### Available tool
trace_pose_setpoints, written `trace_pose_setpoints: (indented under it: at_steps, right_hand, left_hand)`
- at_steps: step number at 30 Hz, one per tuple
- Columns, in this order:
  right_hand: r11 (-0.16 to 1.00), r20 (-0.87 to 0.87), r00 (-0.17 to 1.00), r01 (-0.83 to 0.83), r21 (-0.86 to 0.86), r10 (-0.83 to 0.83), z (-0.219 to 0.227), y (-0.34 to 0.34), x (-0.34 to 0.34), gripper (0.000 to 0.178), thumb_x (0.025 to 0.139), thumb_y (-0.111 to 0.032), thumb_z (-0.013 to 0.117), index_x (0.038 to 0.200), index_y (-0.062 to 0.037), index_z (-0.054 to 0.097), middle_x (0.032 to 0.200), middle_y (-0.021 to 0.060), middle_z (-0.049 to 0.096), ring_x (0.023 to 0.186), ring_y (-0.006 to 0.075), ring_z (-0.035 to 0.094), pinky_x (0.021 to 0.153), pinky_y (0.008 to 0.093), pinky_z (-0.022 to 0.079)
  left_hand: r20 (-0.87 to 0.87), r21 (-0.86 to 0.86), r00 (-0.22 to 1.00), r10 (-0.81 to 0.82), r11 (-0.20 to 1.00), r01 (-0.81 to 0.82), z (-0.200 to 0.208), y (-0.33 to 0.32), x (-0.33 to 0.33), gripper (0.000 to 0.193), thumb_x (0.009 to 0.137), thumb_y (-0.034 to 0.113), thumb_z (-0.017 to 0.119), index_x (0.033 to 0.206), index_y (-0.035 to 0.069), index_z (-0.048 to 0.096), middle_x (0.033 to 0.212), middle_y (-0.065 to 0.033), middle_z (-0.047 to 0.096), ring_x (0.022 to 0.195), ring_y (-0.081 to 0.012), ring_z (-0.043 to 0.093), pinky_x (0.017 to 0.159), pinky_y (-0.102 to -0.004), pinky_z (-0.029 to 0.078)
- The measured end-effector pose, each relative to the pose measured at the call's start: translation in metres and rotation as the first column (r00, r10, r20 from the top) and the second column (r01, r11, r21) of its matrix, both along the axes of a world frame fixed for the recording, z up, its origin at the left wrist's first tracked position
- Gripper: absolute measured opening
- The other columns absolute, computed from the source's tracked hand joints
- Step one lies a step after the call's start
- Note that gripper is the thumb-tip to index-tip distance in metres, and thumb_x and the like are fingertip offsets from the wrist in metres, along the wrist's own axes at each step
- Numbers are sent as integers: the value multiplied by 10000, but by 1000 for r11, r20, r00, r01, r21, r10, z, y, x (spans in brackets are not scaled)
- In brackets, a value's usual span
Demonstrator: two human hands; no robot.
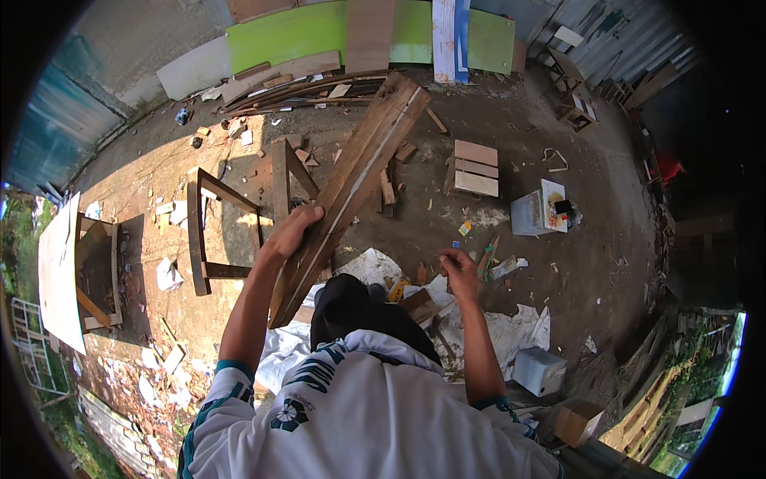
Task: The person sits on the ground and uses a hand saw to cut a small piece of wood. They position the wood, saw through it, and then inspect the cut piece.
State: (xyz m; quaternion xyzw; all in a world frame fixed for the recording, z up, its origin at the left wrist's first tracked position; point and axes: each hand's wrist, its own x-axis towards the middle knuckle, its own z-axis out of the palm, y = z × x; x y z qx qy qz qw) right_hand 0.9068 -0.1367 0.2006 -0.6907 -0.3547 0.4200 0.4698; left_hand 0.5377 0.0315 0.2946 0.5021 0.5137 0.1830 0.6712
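Note:
A long brown wooden plank [363, 164] slants up and to the right in front of me, with a thin pale line running along its length. My left hand [292, 233] is closed around its left edge, the thumb lying on the upper face. To the right of the plank, apart from it, my right hand [460, 273] is raised with its fingers curled together. Whatever is between those fingers, if anything, is too small to tell. Dark wooden frames [227, 191] stand on the ground left of the plank.
A small slatted wooden stool [476, 168] and a white box-like stand [528, 214] stand ahead on the right. Wood strips [311, 92] lie by the far green panel [287, 40]. White sheeting [511, 323] and scraps cover the ground near me. A pale-topped table [60, 271] is at the left.

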Motion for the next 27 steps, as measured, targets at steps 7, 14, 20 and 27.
trace_pose_setpoints:
  at_steps: [7, 14, 20, 27]
  right_hand:
    - [992, -43, 992, 117, -47, -119, -1, 5, 39, 170, 954, -119, 684, 1098, -29, 698, 827, 11, 654, 673, 80, 572, 623, 263, 478]
    - [992, -173, 977, 117, -55, -124, 9, 60, 77, 173, 969, -137, 670, 1104, -32, 692, 883, 20, 659, 755, 94, 613, 642, 272, 510]
    - [992, -135, 988, 64, -105, -78, -6, 135, 136, 204, 977, -171, 663, 1124, -35, 704, 944, 18, 686, 821, 101, 635, 661, 272, 527]
    - [991, -104, 992, 59, -121, -72, -22, 208, 194, 217, 981, -192, 661, 1133, -49, 723, 903, 19, 689, 773, 97, 635, 641, 281, 550]
  left_hand:
    - [-100, 335, 992, -77, 936, 107, 23, 7, 74, 755, 872, 500, 656, 1385, -47, 560, 1228, -222, 672, 1152, -270, 630, 1015, -385, 456]
    - [-277, 769, 951, 136, 625, 135, 31, 26, 137, 777, 710, 450, 765, 1361, 50, 620, 1148, -242, 684, 1018, -408, 683, 907, -464, 526]
    - [-340, 874, 860, 380, 465, 140, 1, 71, 179, 829, 604, 423, 824, 1361, 134, 651, 997, -175, 650, 909, -361, 653, 850, -447, 507]
    - [-351, 781, 865, 359, 621, 59, -40, 139, 201, 836, 621, 433, 819, 1383, 138, 639, 1012, -189, 653, 926, -378, 665, 840, -451, 518]
